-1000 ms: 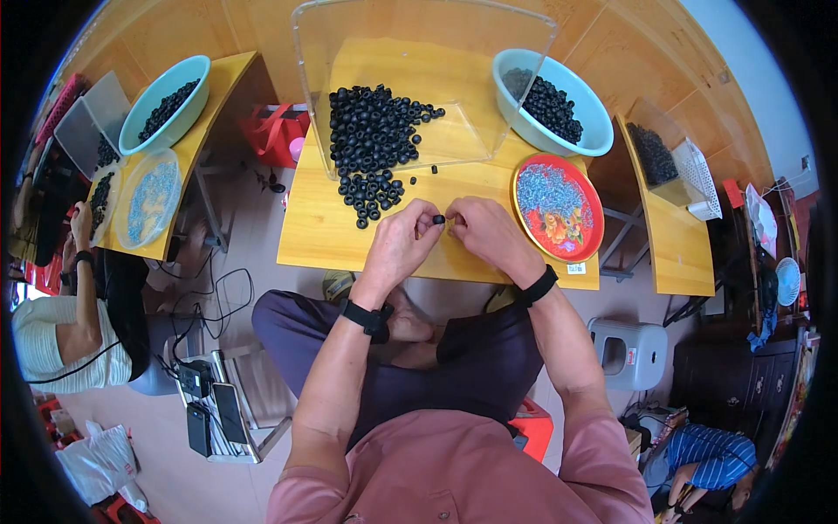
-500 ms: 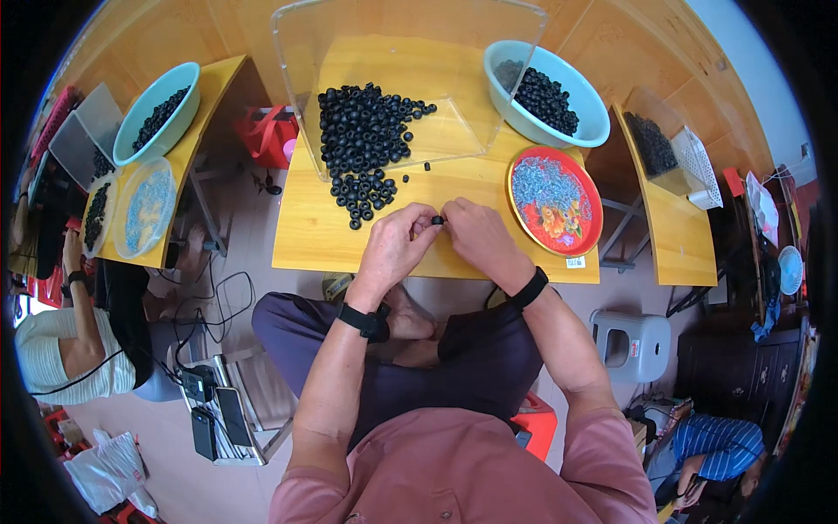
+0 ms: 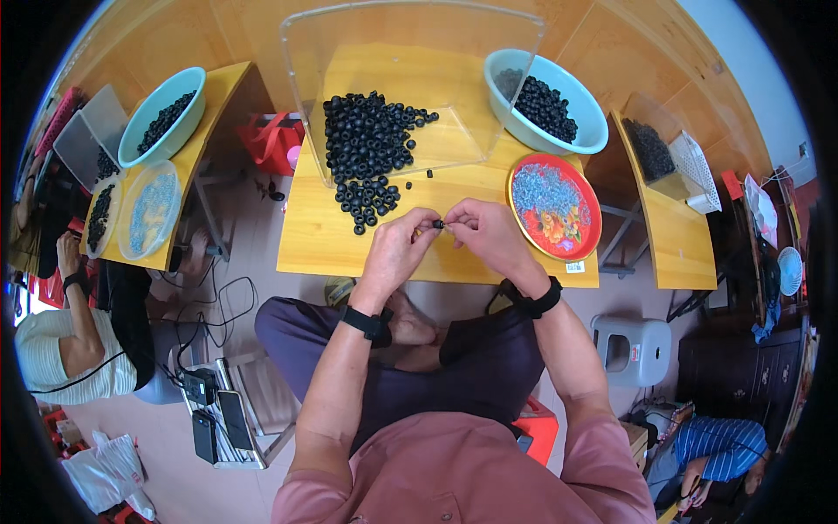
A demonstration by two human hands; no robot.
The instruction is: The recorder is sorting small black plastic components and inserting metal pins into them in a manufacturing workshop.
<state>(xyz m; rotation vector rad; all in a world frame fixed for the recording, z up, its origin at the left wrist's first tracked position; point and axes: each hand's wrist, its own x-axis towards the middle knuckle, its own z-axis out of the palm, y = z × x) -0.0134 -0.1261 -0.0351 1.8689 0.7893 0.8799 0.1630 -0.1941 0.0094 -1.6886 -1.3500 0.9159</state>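
Over the near part of the yellow table, my left hand pinches a small round black part between thumb and fingertips. My right hand meets it there, its thumb and forefinger closed right beside the part. Whatever those right fingers hold is too small to make out. Beyond my left hand lies a heap of black round parts with holes, partly inside a clear plastic box lying on its side. To the right of my right hand is a red round tray with small clear bluish pieces.
At the back right stands a light-blue basin of black parts. A side table on the left bears another basin; a person sits there. The right side table holds a clear bin. A grey stool stands below.
My right hand has drawn slightly to the right, and its fingers have bent into a pinch beside the black part. My left hand still holds the part. The view has shifted slightly.
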